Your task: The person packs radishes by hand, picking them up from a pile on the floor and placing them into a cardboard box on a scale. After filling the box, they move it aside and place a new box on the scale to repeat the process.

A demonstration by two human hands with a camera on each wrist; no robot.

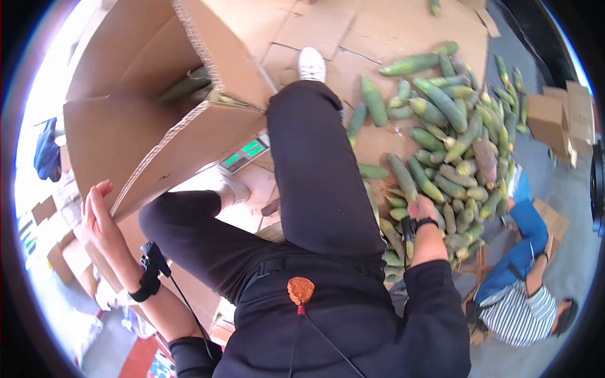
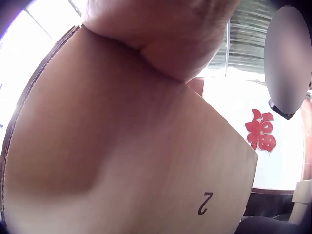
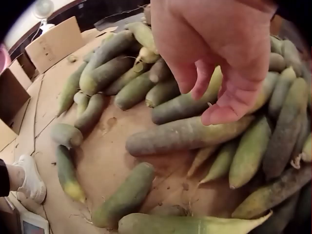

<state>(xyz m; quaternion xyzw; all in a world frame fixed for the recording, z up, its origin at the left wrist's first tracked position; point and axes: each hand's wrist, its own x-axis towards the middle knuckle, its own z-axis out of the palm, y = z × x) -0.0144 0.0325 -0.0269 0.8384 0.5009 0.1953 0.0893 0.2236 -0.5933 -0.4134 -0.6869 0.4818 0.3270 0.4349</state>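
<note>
My left hand (image 1: 104, 227) rests at the outer edge of a big open cardboard box (image 1: 170, 151), its fingers extended. In the left wrist view the heel of that hand (image 2: 161, 29) lies against the cardboard. My right hand (image 1: 423, 208) is at the near end of a long green radish (image 1: 401, 173) at the edge of the heap. Seen from the right wrist, the loosely bent fingers (image 3: 224, 114) overlap the upper side of that radish, and nothing shows between them. Several green radishes lie in shadow inside the box; the box's floor is hidden.
A heap of green radishes (image 1: 466, 138) spreads over flattened cardboard (image 1: 378, 25) on my right. Under the box sits a scale with a lit green display (image 1: 246, 155). Another person (image 1: 520, 309) in a striped top sits at the right, near smaller boxes (image 1: 558, 120).
</note>
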